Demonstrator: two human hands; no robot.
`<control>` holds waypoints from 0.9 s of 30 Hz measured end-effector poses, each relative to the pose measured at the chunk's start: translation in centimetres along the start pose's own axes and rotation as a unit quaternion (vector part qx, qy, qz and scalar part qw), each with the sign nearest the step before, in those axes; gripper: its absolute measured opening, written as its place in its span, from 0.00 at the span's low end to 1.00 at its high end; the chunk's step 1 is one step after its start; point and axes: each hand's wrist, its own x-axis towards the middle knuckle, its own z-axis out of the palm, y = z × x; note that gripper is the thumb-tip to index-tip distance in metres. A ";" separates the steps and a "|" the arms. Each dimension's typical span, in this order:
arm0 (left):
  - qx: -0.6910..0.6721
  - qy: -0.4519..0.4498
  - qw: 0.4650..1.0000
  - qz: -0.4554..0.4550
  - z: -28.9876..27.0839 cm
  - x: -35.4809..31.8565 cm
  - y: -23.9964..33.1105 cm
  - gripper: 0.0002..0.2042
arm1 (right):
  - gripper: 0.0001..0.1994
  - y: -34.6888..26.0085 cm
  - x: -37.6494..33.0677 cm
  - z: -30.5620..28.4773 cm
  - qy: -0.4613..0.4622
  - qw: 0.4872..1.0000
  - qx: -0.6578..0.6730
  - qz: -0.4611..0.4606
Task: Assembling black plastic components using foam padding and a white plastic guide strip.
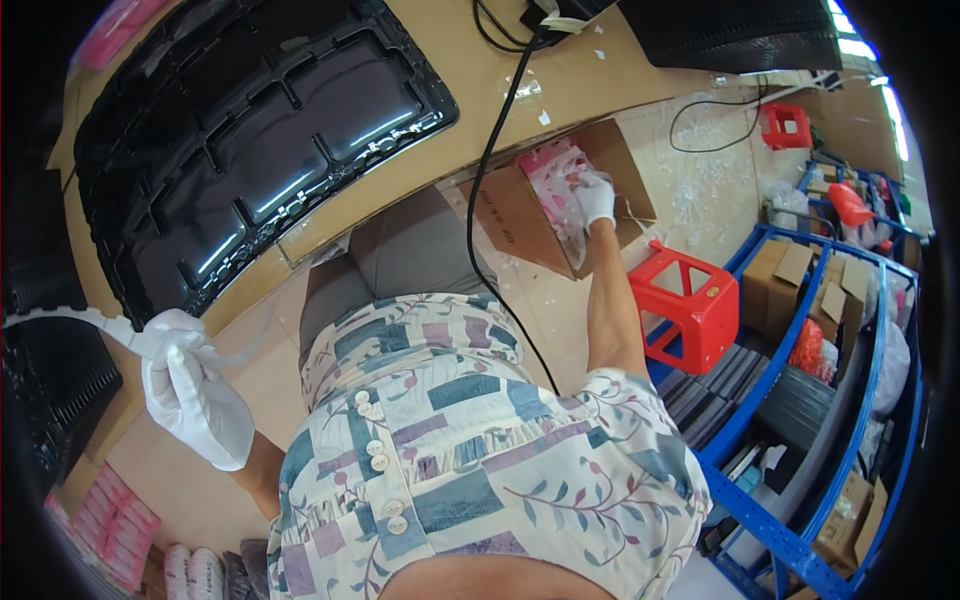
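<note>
My left hand (190,385), in a white glove, is closed around a long white strip (80,314) beside the near left corner of a black plastic tray. One end of the strip runs out to the left, and a paler length trails to the right of the hand. My right hand (598,199), also gloved in white, reaches down into an open cardboard box (508,222). It touches crumpled pink and whitish plastic (552,180) there; its fingertips are partly lost in this material. The black molded tray (290,130), with ribs and compartments, lies on the brown table.
A black cable (486,160) hangs across the table edge in front of me. Right of the box stands a red plastic stool (690,305), next to a blue metal rack (760,515) with boxes and bags. More black trays (735,32) lie at the far right of the table.
</note>
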 end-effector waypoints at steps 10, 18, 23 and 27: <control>-0.066 0.060 0.990 -0.110 2.9 1.1 1.0 0.07 | 0.07 -21.3 -10.9 -12.2 -0.143 0.553 0.789 -0.227; -0.174 0.073 0.972 -0.140 3.2 0.3 2.2 0.10 | 0.16 -46.1 -18.6 -10.5 -0.189 0.801 0.297 -0.485; -0.173 0.010 0.968 -0.181 1.3 0.5 1.9 0.09 | 0.06 -47.0 -18.7 -7.5 -0.263 0.787 0.382 -0.407; -0.077 -0.025 0.979 -0.185 -0.3 1.0 1.9 0.05 | 0.05 -47.3 -18.6 -7.3 -0.314 0.772 0.418 -0.361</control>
